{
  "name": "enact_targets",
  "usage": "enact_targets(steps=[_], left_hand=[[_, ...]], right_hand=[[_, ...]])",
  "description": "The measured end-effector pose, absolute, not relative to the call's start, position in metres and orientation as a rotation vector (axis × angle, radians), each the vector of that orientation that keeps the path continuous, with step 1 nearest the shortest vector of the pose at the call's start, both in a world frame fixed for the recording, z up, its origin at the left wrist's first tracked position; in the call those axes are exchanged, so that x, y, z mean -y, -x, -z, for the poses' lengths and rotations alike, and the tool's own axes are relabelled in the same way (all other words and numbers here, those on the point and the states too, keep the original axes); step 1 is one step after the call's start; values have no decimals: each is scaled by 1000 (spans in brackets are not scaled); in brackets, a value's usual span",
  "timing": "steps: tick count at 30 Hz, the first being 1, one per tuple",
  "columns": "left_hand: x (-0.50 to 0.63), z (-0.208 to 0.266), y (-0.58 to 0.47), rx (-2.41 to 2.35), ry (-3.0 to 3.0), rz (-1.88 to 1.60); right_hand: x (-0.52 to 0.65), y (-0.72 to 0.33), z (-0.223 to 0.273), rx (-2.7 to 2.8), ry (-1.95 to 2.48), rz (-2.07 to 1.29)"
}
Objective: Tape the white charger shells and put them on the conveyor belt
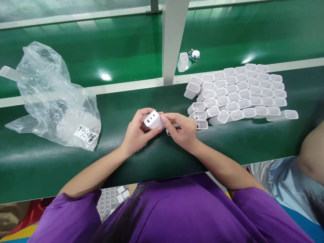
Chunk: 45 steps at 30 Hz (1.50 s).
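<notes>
A white charger housing with several dark port slots in its end face sits between the fingers and thumb of my left hand, tilted toward me above the bench. My right hand is closed, its thumb and forefinger pinched against the right side of the housing. Something small and greyish shows under its curled fingers, but its kind is hidden. Just beyond my right hand stand rows of translucent white open-topped cases. A few of the nearest ones have a dark slot inside.
A clear plastic bag of small whitish parts with a handwritten label lies at left. Behind a metal post, a single case and a small circuit board rest on the green belt. Another person's arm is at right.
</notes>
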State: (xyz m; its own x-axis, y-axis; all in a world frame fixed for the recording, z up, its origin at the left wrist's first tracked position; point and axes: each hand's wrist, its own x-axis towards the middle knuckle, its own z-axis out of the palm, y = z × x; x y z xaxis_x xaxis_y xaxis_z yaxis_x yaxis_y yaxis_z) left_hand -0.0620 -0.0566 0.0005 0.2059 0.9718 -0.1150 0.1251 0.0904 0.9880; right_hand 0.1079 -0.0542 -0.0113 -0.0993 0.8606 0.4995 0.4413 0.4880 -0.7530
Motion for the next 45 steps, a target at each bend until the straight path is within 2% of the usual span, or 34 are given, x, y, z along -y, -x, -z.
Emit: enact_targets(steps=[10, 20, 27, 40, 45], left_hand=[[38, 14, 65, -1267, -1255, -935], [31, 15, 74, -1221, -1386, -745], [24, 17, 76, -1154, -1313, -699], [19, 18, 85, -1021, -1108, -598], [20, 19, 84, -1001, -957, -584]], right_hand=[[42, -112, 15, 1772, 1249, -666], [32, -122, 18, 1974, 904, -705], [29, -125, 21, 2004, 878, -723], [31, -126, 24, 2185, 894, -411], [29, -125, 29, 2087, 877, -493]])
